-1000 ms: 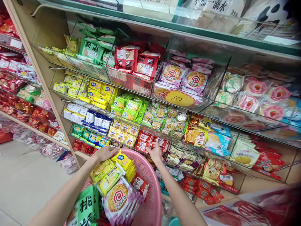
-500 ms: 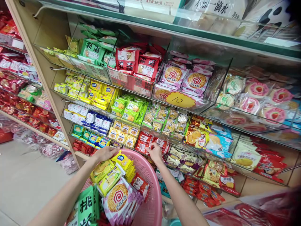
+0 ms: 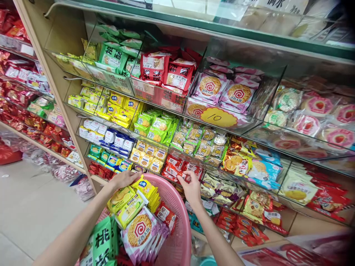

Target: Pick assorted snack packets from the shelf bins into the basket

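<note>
A pink plastic basket stands below me. Inside lie yellow packets, green packets, purple-and-white round-biscuit packets and red packets. My left hand is closed over the basket's far left rim; its fingertips are partly hidden behind the yellow packets. Beyond the far rim, my right hand pinches a small red snack packet at the front of the shelf bin of red packets.
Tiered clear bins hold biscuits: yellow boxed-look packets left of the red bin, purple-gold packets on its right. Glass fronts edge each tier, one bearing a yellow price tag. A wooden divider and tiled floor lie left.
My right hand has shifted slightly right and down, drawing a red packet from the front of its bin. The view has turned a little; my left hand stays at the basket rim.
</note>
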Demonstrator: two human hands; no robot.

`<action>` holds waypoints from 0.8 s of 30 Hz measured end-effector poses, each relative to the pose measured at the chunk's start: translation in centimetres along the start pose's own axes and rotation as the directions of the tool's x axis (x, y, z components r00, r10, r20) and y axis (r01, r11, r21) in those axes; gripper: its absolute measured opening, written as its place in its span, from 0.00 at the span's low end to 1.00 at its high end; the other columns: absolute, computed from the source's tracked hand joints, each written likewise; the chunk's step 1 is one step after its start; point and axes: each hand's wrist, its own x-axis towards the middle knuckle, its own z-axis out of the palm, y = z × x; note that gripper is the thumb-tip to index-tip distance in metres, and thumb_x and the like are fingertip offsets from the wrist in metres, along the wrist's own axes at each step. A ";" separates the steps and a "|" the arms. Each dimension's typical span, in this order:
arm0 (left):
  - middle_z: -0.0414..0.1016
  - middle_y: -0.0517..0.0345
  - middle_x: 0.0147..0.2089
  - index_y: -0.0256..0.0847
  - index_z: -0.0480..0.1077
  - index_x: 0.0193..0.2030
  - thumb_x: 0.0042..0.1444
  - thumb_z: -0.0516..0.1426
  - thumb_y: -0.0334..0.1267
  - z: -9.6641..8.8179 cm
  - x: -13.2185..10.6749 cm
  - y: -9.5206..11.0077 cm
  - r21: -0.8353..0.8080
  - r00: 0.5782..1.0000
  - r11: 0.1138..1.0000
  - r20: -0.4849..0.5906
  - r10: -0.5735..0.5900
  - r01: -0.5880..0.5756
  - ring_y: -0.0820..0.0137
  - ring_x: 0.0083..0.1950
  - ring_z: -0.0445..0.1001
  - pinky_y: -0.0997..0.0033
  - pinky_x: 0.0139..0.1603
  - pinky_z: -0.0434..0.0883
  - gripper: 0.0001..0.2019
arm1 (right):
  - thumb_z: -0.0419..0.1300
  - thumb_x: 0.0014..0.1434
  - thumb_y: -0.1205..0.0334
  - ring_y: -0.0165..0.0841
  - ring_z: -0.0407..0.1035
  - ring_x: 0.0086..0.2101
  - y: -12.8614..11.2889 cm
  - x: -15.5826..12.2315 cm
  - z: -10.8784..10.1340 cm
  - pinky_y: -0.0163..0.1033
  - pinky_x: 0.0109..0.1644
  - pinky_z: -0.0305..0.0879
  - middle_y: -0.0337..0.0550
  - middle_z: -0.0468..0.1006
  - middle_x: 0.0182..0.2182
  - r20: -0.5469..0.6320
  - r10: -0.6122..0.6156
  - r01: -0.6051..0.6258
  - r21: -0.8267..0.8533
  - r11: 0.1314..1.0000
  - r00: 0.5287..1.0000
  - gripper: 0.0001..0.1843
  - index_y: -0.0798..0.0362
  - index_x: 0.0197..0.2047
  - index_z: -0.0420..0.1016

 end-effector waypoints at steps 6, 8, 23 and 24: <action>0.76 0.54 0.27 0.43 0.71 0.22 0.49 0.43 0.65 0.3 0.4 0.1 0.005 0.999 1.000 0.036 -0.003 0.003 0.59 0.34 0.75 0.70 0.33 0.64 0.30 | 0.60 0.50 0.50 0.29 0.58 0.24 -0.9 -5.0 -1.7 0.34 0.27 0.57 0.33 0.65 0.23 0.086 0.198 -0.211 0.176 0.961 0.976 0.18 0.53 0.40 0.68; 0.76 0.53 0.27 0.43 0.71 0.22 0.49 0.42 0.65 0.4 0.5 0.3 0.014 0.999 1.000 0.042 0.004 -0.005 0.59 0.34 0.75 0.70 0.33 0.64 0.30 | 0.59 0.51 0.49 0.28 0.56 0.22 -0.7 -6.5 -1.5 0.33 0.25 0.54 0.31 0.62 0.20 0.119 0.250 -0.266 0.141 0.954 0.961 0.18 0.53 0.40 0.69; 0.72 0.55 0.21 0.43 0.66 0.18 0.50 0.41 0.65 0.4 0.2 1.2 0.012 0.998 0.999 0.057 0.032 -0.033 0.60 0.29 0.73 0.70 0.31 0.62 0.30 | 0.57 0.50 0.54 0.34 0.67 0.24 0.6 -10.6 0.6 0.36 0.28 0.59 0.37 0.73 0.21 0.197 0.225 -0.197 -0.155 0.968 0.954 0.10 0.51 0.31 0.72; 0.72 0.55 0.21 0.42 0.66 0.18 0.50 0.41 0.65 0.4 0.2 1.2 0.016 0.998 0.999 0.056 0.029 -0.030 0.61 0.29 0.73 0.70 0.31 0.62 0.30 | 0.57 0.50 0.54 0.36 0.68 0.26 0.6 -10.7 0.7 0.37 0.30 0.60 0.39 0.75 0.24 0.201 0.230 -0.195 -0.178 0.964 0.952 0.10 0.51 0.32 0.72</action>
